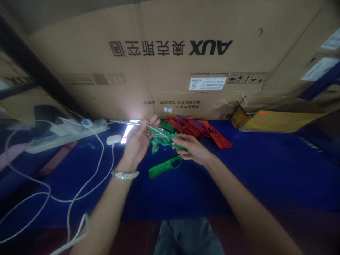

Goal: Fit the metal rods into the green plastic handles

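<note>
My left hand [136, 143] is closed around a thin metal lighter tube [123, 122], which points out to the left. In my right hand [193, 147] is a green plastic lighter casing [180, 144], gripped near its end. Both hands are close together over the blue table, and the tube's inner end is near the casing. Below them lies another green casing half [163, 168] with an oval opening. Small teal-green parts [154, 146] lie between and behind the hands, partly hidden by them.
Red casing pieces [219, 138] are heaped behind my right hand. A lit phone [127, 136], a white charger [113, 139] and a power strip [66, 136] with loose cables lie left. A large cardboard box [170, 21] stands behind; a yellow packet [281, 121] lies right.
</note>
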`<move>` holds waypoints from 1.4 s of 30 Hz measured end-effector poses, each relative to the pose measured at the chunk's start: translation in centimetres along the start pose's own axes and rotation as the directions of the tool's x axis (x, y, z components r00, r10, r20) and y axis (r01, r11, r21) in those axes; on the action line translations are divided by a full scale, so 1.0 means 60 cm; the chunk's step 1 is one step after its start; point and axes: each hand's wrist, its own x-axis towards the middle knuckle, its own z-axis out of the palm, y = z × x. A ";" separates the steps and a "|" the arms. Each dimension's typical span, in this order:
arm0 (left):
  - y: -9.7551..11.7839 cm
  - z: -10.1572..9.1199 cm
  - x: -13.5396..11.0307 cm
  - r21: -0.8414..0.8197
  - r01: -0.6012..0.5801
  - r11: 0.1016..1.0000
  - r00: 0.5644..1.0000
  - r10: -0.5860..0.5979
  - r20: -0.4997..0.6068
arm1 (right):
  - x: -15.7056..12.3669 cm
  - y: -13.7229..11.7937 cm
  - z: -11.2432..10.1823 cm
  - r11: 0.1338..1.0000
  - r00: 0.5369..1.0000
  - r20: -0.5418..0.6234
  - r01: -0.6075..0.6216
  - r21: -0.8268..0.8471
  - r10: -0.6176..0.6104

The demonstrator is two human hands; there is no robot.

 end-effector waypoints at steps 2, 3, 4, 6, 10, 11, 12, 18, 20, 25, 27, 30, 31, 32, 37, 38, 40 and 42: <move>0.001 0.001 -0.001 -0.005 0.005 1.000 1.000 -0.005 0.004 | 0.000 0.002 -0.001 1.000 1.000 -0.004 0.010 -0.024 -0.010; 0.002 0.001 -0.001 -0.006 0.008 1.000 1.000 -0.008 0.005 | 0.001 0.003 -0.002 0.999 1.000 -0.008 0.016 -0.032 -0.016; 0.002 0.002 -0.001 -0.005 0.009 1.000 1.000 -0.009 0.005 | 0.002 0.005 -0.003 0.999 1.000 -0.010 0.023 -0.035 -0.024; 0.003 0.002 -0.002 0.000 0.010 1.000 1.000 -0.010 0.007 | 0.003 0.007 -0.005 0.999 0.999 -0.009 0.037 -0.036 -0.037; 0.001 0.001 0.000 0.011 0.012 1.000 1.000 -0.012 -0.002 | 0.004 0.008 -0.004 0.998 0.998 -0.007 0.061 -0.029 -0.061; 0.001 0.000 0.000 0.015 0.013 1.000 1.000 -0.012 -0.008 | 0.004 0.008 -0.003 0.997 0.998 -0.012 0.068 -0.026 -0.068; 0.000 0.000 0.000 0.020 0.013 1.000 1.000 -0.013 -0.013 | 0.004 0.008 -0.003 0.997 0.997 -0.020 0.076 -0.023 -0.077; -0.003 0.006 -0.001 0.085 -0.016 0.996 0.998 0.021 -0.057 | 0.007 0.013 -0.002 0.989 0.986 -0.085 0.139 -0.048 -0.142; -0.005 0.008 -0.001 0.130 -0.049 0.990 0.993 0.062 -0.103 | 0.007 0.014 -0.002 0.984 0.980 -0.102 0.161 -0.081 -0.169; -0.013 0.003 0.003 0.180 -0.067 0.981 0.973 0.105 -0.208 | 0.007 0.014 -0.003 0.973 0.969 -0.143 0.185 -0.136 -0.204; -0.015 0.000 0.003 0.170 -0.045 0.984 0.976 0.080 -0.203 | 0.008 0.012 -0.005 0.970 0.966 -0.149 0.186 -0.155 -0.209; -0.018 0.000 0.000 0.156 0.010 0.988 0.993 0.009 -0.120 | 0.007 0.009 -0.009 0.967 0.964 -0.160 0.183 -0.178 -0.212; -0.020 0.001 -0.002 0.167 0.023 0.986 0.996 -0.008 -0.091 | 0.007 0.007 -0.010 0.967 0.964 -0.162 0.179 -0.180 -0.208; -0.022 0.003 -0.003 0.191 0.030 0.981 0.997 -0.017 -0.069 | 0.006 0.006 -0.011 0.969 0.966 -0.163 0.173 -0.178 -0.203; -0.037 0.008 -0.008 0.396 0.016 0.918 0.999 0.001 -0.042 | 0.004 0.004 -0.016 0.973 0.968 -0.160 0.166 -0.163 -0.192; -0.040 0.009 -0.008 0.415 0.017 0.910 0.999 -0.001 -0.038 | 0.003 0.004 -0.018 0.973 0.968 -0.160 0.165 -0.163 -0.191; -0.042 0.011 -0.009 0.444 0.013 0.896 1.000 -0.009 -0.012 | 0.003 0.004 -0.021 0.972 0.968 -0.159 0.167 -0.168 -0.194; -0.042 0.011 -0.012 0.489 -0.003 0.872 0.999 -0.018 0.037 | 0.003 0.003 -0.024 0.969 0.966 -0.161 0.171 -0.179 -0.201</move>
